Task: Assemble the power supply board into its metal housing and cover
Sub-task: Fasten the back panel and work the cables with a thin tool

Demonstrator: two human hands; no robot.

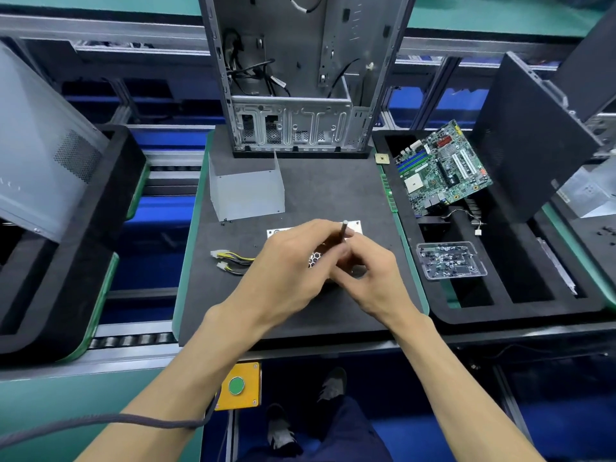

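Surface: we work at a dark foam mat (333, 188) edged in green, on a roller conveyor line with blue bins beyond.
Behind the mat's far edge: an open grey computer chassis (293, 71) stands upright.
Cover: the bent metal cover (246, 191) sits on the mat's far left.
Housing: the metal housing (353, 226) lies mid-mat under our hands, mostly hidden.
Cables: yellow-black cables (233, 261) trail left of it.
Right of the mat: a motherboard (443, 168) and screw tray (450, 261).
Left hand (290, 261): curled over the housing; grip unclear.
Right hand (370, 271): pinches a dark screwdriver (343, 233).

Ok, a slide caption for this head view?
Both hands work a screwdriver over the housing; cover waits behind.
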